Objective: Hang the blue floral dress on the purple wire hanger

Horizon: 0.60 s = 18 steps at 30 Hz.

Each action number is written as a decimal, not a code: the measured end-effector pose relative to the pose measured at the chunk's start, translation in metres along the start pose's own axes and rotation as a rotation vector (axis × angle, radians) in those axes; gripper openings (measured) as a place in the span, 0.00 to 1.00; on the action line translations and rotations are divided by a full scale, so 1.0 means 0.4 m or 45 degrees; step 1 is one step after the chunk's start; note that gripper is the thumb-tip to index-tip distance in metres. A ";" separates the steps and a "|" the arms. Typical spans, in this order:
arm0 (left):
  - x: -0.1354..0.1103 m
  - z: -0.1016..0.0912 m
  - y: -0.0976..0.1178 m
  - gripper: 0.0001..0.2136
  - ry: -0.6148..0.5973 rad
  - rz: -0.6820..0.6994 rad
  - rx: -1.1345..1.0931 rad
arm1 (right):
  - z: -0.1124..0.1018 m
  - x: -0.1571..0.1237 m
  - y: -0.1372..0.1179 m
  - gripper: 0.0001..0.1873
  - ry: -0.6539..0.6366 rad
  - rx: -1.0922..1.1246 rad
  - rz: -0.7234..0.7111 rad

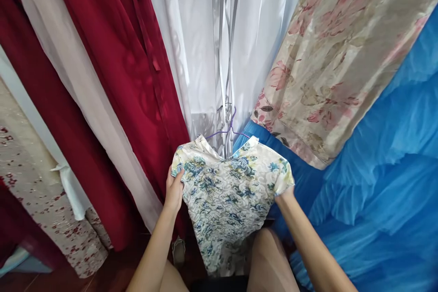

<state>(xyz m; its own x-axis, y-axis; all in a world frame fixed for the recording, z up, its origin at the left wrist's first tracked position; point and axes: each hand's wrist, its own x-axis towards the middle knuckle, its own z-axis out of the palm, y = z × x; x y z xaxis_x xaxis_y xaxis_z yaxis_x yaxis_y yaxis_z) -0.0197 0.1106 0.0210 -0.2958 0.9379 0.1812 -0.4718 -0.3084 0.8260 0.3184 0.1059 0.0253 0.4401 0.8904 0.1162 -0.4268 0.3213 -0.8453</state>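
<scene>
**Small flowered dress held out by both sleeves**

The flowered dress [226,200], cream with blue blooms, hangs on a thin purple hanger [232,128] low in front of the person, between the knees and the rack. It looks light, soft and rather slick, likely to slide off the hanger; the shoulders or the hanger hook seem the surest holds. The left hand [174,190] pinches the edge of one short sleeve between thumb and fingers. The right hand [284,195] vanishes under the other sleeve, so I cannot tell its grip. Around hang a red gown [112,77], white sheer cloth [195,32], a pink-flowered robe [335,54] and blue tulle [386,169].
</scene>
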 end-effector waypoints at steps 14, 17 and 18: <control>0.042 0.232 0.200 0.45 -0.315 0.940 1.178 | -0.001 -0.187 -0.207 0.15 0.387 -0.220 -0.357; 0.010 0.208 0.125 0.43 -0.538 0.971 1.622 | -0.036 -0.354 -0.175 0.14 0.253 -0.611 -0.464; 0.000 0.193 0.091 0.41 -0.624 0.922 1.654 | -0.044 -0.408 -0.162 0.14 0.095 -0.631 -0.418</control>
<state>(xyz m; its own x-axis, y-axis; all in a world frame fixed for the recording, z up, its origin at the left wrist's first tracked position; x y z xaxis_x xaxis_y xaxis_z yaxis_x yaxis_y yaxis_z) 0.0273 0.1116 0.0922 0.2767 0.6944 0.6642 0.7343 -0.5987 0.3200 0.2881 -0.0659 0.0518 0.5485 0.7390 0.3911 0.1527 0.3713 -0.9159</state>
